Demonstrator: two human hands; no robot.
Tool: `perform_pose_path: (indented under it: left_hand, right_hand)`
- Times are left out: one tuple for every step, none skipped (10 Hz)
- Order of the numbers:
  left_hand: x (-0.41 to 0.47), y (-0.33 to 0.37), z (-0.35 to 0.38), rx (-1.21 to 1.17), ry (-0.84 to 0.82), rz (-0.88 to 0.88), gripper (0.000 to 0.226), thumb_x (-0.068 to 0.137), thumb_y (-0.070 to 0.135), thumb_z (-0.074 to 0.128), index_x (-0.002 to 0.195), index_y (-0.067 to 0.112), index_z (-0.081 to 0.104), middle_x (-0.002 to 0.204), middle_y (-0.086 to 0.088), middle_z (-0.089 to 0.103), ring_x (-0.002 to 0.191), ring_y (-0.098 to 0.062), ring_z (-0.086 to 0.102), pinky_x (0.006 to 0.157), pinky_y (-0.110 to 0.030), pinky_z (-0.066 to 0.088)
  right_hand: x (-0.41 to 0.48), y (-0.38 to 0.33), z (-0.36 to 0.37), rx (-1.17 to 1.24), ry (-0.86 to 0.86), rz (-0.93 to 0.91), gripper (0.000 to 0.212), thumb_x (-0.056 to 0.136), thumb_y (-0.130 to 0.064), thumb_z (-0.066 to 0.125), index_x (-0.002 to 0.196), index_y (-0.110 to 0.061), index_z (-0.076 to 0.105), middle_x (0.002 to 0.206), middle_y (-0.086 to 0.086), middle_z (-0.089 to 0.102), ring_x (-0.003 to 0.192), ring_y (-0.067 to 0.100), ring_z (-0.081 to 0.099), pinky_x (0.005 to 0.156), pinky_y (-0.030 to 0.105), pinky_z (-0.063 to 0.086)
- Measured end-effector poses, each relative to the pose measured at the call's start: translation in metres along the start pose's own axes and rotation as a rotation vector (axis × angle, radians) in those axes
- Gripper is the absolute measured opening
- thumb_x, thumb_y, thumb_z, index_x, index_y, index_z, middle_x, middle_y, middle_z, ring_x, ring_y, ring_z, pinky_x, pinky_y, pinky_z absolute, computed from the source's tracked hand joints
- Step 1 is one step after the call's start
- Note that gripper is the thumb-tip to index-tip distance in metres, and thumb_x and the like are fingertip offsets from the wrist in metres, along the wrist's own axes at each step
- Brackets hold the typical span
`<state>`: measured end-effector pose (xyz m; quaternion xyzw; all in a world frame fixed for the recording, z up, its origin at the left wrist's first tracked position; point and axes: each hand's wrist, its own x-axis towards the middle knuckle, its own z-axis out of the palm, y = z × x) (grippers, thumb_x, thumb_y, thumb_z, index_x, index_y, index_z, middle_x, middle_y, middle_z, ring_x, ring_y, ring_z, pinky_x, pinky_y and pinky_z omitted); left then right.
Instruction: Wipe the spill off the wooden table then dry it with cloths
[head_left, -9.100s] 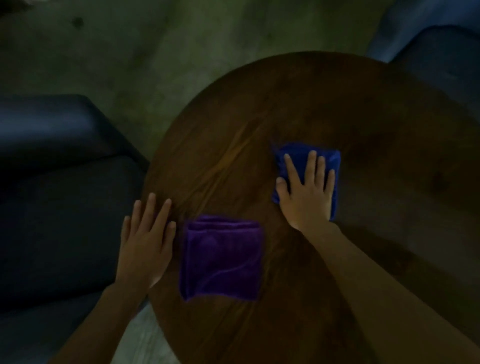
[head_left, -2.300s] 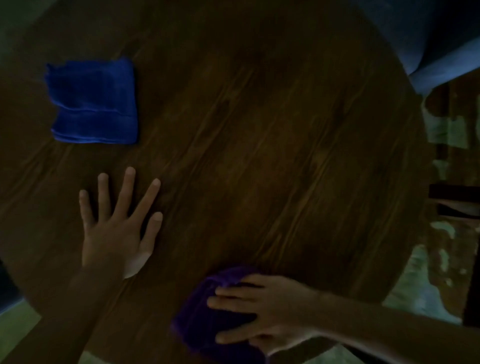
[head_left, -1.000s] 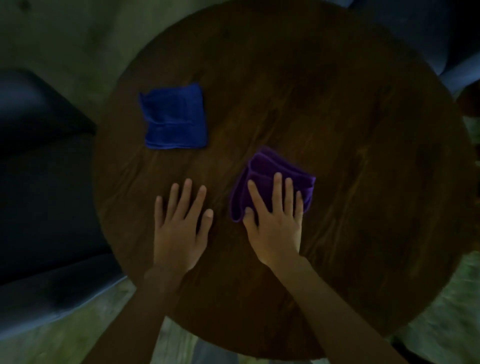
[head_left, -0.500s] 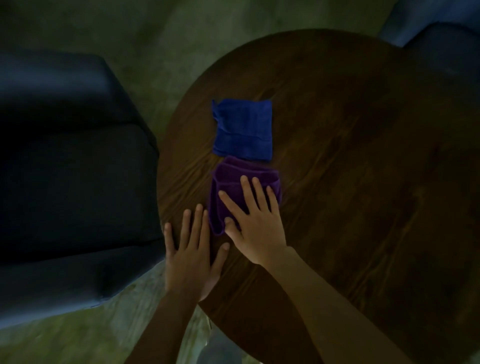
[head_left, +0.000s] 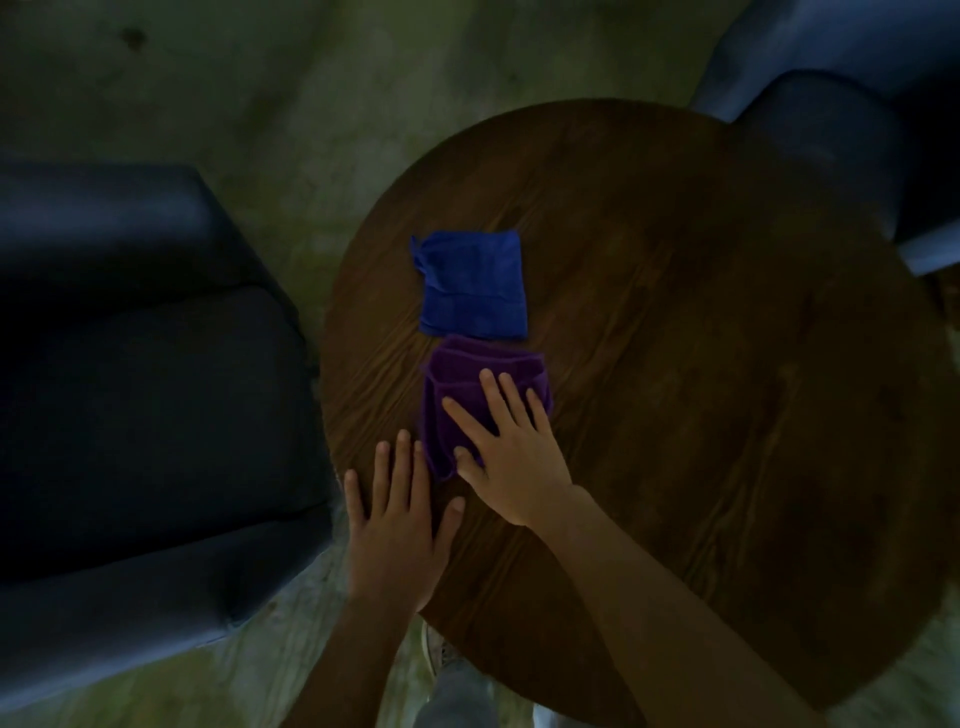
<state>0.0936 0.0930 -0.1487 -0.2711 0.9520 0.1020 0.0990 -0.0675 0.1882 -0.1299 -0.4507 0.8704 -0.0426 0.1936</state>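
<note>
A round dark wooden table (head_left: 701, 395) fills the middle and right of the view. A folded blue cloth (head_left: 472, 286) lies near its left edge. Just below it and touching it lies a rumpled purple cloth (head_left: 457, 384). My right hand (head_left: 511, 452) presses flat on the purple cloth, fingers spread over its lower right part. My left hand (head_left: 397, 525) rests flat on the bare wood at the table's near left rim, beside the purple cloth, holding nothing. No spill is visible in the dim light.
A dark blue sofa (head_left: 135, 395) stands close to the table's left side. Another blue seat (head_left: 841, 93) sits at the upper right. The floor (head_left: 322, 78) is greenish concrete. My legs (head_left: 457, 696) show below the table's near edge.
My right hand slid the purple cloth from the table's middle leftward until it met the blue cloth. Over the last half second both hands and both cloths have stayed put.
</note>
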Motion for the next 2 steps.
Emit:
perform_pose_path:
  left_hand:
    - [-0.019,-0.004,-0.008,0.002,-0.039,0.023,0.073,0.099,0.060,0.023,0.155,0.014,0.031,0.163,-0.013,0.027,0.151,-0.033,0.023,0.119,-0.059,0.021]
    - [-0.048,-0.003,-0.011,-0.015,-0.079,0.048,0.070,0.096,0.059,0.032,0.149,0.015,0.044,0.158,-0.016,0.038,0.144,-0.038,0.037,0.112,-0.058,0.032]
  right_hand:
    - [-0.022,-0.004,-0.010,0.018,-0.070,0.070,0.069,0.106,-0.059,0.028,0.161,-0.045,-0.011,0.170,0.009,-0.024,0.157,0.029,-0.020,0.126,0.052,-0.010]
    - [-0.067,-0.006,-0.015,0.074,-0.131,0.187,0.069,0.106,-0.061,0.026,0.160,-0.046,-0.015,0.170,0.008,-0.025,0.157,0.030,-0.020,0.127,0.053,-0.006]
